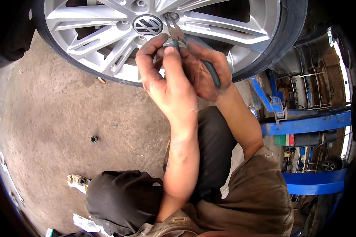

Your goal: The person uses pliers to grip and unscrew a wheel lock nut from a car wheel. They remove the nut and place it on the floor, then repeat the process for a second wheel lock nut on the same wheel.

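The silver spoked wheel (118, 63) with its black tyre (286, 39) stands before me at the top of the view. My right hand (209, 69) grips long-nosed pliers (177, 34) with dark green handles and a rusty joint. Their thin tips reach into the recessed bolt hole (172, 16) just right of the round centre cap (148, 25); what they touch in there is too small to tell. With curled fingers and the thumb against one handle, my left hand (166, 75) also holds the pliers. Other bolt recesses (124, 25) surround the cap.
A black socket (93, 139) lies on the concrete floor (67, 102). Further back, a dirty glove-like scrap (76, 181) has a dark ring on it. Blue lift arms (308, 123) extend on the right, beside shelving and a loose wheel (330, 164). My bent knees are below.
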The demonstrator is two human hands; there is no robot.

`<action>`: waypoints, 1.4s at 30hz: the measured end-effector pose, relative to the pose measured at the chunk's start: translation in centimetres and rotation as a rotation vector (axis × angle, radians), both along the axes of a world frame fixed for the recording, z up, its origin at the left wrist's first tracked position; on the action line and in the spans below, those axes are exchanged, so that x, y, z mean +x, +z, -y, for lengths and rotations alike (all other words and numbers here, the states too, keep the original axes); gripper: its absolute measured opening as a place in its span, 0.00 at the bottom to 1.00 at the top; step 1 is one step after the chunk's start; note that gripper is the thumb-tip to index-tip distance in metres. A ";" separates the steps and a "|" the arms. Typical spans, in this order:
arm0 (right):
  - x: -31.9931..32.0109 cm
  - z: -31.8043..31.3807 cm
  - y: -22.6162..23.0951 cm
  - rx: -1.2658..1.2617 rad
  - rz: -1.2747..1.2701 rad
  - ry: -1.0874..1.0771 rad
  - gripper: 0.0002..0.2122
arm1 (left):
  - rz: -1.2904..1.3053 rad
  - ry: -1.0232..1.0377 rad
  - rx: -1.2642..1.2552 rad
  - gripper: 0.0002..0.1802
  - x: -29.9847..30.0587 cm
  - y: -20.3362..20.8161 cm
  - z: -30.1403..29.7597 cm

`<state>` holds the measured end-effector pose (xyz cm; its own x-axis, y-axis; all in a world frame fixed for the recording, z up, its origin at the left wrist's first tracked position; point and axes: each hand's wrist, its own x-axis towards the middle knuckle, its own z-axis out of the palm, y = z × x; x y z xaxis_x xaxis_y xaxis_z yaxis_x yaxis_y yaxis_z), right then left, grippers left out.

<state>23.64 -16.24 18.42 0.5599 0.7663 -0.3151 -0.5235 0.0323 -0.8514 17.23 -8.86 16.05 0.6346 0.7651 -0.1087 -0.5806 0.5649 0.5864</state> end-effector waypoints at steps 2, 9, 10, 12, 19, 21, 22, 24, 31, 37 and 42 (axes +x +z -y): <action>0.0 0.0 -0.1 -0.029 0.018 -0.033 0.24 | -0.037 0.015 0.034 0.12 0.3 -0.2 0.3; -0.3 -0.3 -0.5 -0.051 0.004 -0.007 0.24 | -0.031 0.030 -0.009 0.13 0.3 -0.8 0.1; -0.6 -0.4 -0.3 -0.079 -0.011 -0.038 0.23 | -0.045 0.021 -0.003 0.13 0.1 -0.6 0.1; -0.6 -0.5 -0.4 -0.054 0.003 -0.025 0.20 | -0.050 0.014 -0.015 0.13 -0.3 -0.4 -0.1; -1.0 -0.5 -0.2 -0.042 -0.009 -0.042 0.13 | -0.036 0.034 -0.046 0.10 0.0 -0.9 0.1; -1.0 -0.6 -0.4 -0.044 -0.011 -0.045 0.12 | -0.028 -0.020 -0.103 0.09 -0.3 -0.9 -0.2; -0.9 -0.6 -0.5 -0.045 -0.012 -0.046 0.12 | -0.033 -0.029 -0.099 0.09 -0.3 -1.0 -0.3; -0.7 -0.4 -0.6 -0.052 -0.021 -0.039 0.12 | -0.037 -0.046 -0.094 0.09 -0.2 -1.3 -0.3; -0.2 0.7 0.2 0.036 -0.010 0.128 0.13 | 0.020 -0.224 -0.075 0.14 -0.7 -2.0 -0.3; 0.2 1.3 -0.1 0.032 -0.066 0.150 0.20 | -0.032 -0.233 -0.051 0.17 -0.6 -3.3 -0.5; -0.6 0.8 0.4 -0.029 -0.007 0.127 0.26 | -0.091 -0.188 -0.043 0.18 -0.1 -5.2 -0.9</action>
<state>23.02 -17.03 18.83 0.4568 0.8214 -0.3415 -0.5278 -0.0587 -0.8473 17.11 -7.98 10.89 0.7520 0.6273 -0.2024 -0.4080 0.6842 0.6045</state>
